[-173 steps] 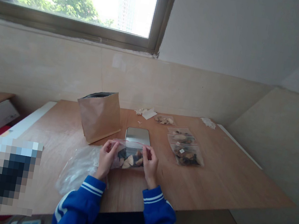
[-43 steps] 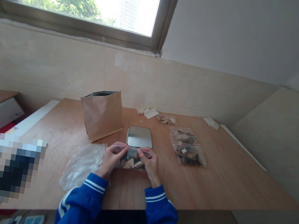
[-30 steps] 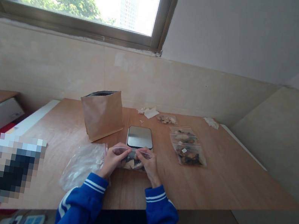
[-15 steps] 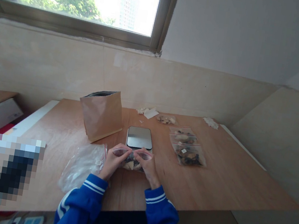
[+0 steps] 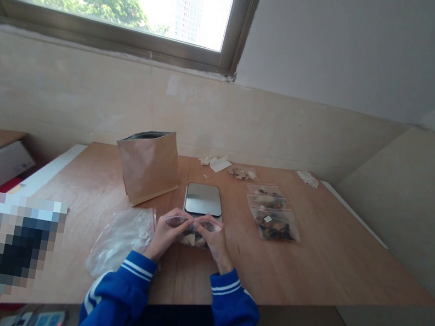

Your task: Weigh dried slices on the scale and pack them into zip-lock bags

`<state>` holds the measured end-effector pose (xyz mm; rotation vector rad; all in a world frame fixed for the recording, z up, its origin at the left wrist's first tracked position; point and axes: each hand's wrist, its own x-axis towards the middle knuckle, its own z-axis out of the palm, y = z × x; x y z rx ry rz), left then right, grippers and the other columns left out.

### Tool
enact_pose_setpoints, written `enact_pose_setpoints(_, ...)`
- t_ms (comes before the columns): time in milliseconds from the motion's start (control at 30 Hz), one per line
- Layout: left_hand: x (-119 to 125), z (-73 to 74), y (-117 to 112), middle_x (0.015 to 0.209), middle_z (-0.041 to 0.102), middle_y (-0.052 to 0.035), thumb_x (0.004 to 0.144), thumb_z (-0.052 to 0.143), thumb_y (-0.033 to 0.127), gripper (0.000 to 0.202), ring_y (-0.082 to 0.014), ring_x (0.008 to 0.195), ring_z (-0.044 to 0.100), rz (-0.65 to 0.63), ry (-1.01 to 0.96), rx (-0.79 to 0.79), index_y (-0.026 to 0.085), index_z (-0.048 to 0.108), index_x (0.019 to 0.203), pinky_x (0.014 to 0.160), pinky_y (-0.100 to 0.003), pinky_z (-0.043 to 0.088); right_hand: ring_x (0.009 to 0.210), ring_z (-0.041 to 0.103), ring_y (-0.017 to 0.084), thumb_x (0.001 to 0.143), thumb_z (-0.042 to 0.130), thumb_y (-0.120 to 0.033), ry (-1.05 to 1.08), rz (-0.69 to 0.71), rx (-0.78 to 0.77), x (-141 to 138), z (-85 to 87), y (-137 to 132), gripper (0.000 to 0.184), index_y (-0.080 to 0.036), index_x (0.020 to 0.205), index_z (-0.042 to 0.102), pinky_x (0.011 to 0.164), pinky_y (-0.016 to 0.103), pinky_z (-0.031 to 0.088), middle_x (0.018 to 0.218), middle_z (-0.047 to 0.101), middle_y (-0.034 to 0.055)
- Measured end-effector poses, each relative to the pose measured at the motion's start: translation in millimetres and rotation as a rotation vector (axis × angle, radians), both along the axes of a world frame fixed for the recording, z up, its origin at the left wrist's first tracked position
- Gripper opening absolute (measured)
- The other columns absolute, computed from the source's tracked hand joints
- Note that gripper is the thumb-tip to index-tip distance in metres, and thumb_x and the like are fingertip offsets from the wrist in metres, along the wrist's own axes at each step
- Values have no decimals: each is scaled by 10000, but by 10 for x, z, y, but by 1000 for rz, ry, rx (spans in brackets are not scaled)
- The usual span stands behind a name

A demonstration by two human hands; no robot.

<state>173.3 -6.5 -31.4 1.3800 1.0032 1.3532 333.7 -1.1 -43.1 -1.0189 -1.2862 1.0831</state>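
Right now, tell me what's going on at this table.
A person's left hand and right hand pinch the top edge of a clear zip bag holding dark and pale dried pieces, just in front of a flat metal-topped slab. A kraft paper bag stands to the left; two filled zip bags lie to the right.

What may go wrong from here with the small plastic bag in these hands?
The left hand and right hand pinch the top of the small plastic bag; if its seal is partly open, the dried pieces inside may spill. The bag is also close to the flat metal scale, which a slip could knock.
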Motion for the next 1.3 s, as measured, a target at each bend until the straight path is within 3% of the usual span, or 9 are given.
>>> enact_pose_setpoints(267, 22, 3, 13, 774, 666, -40, 770, 744, 378, 234, -145, 719, 622, -15, -8, 11, 151, 691, 786, 652, -236, 475, 660, 606, 147, 712, 778, -382, -23, -37, 41, 2, 4, 2, 169, -214, 717, 757, 635, 261, 496, 689, 645, -1)
enact_pose_setpoints(533, 13, 29, 29, 695, 684, -38, 683, 808, 407, 300, -151, 661, 617, -84, -104, -163, 138, 675, 674, 629, -245, 461, 628, 611, 155, 681, 770, -348, 21, -63, 46, 40, 18, 15, 134, -227, 631, 740, 640, 273, 515, 635, 643, -8)
enact_pose_setpoints(733, -12, -4, 54, 741, 715, -72, 727, 760, 478, 361, -168, 694, 643, -81, -182, -192, 118, 737, 696, 663, -260, 486, 667, 631, 171, 722, 732, -532, 2, -30, -17, 50, 40, -4, 331, -202, 693, 737, 665, 280, 515, 661, 678, 11)
enact_pose_setpoints(900, -26, -34, 79, 669, 714, -99, 743, 655, 658, 559, -201, 648, 670, -64, -414, -363, 107, 724, 676, 671, -317, 529, 485, 492, 137, 783, 502, -781, 30, -146, -111, 75, -31, -37, 663, -164, 621, 681, 486, 257, 403, 488, 533, 2)
enact_pose_setpoints(1100, 6, 28, 65, 648, 704, -135, 717, 578, 764, 666, -283, 723, 702, -272, -530, -538, 112, 717, 725, 671, -390, 548, 471, 456, 134, 817, 400, -806, -84, -225, -100, 150, 5, -232, 721, -178, 557, 641, 479, 257, 353, 458, 472, 0)
enact_pose_setpoints(1200, 9, 20, 57, 684, 706, -129, 747, 544, 755, 672, -262, 697, 685, -384, -524, -585, 113, 728, 829, 623, -366, 531, 477, 470, 136, 819, 386, -808, -144, -196, -93, 228, 118, -299, 743, -162, 615, 690, 476, 250, 344, 465, 497, 10)
enact_pose_setpoints(1300, -26, -28, 71, 723, 710, -110, 773, 564, 703, 614, -188, 600, 623, -376, -501, -532, 121, 734, 870, 531, -289, 469, 460, 455, 132, 809, 407, -806, -177, -189, -84, 434, 231, -298, 738, -154, 625, 699, 460, 249, 335, 477, 537, 27)
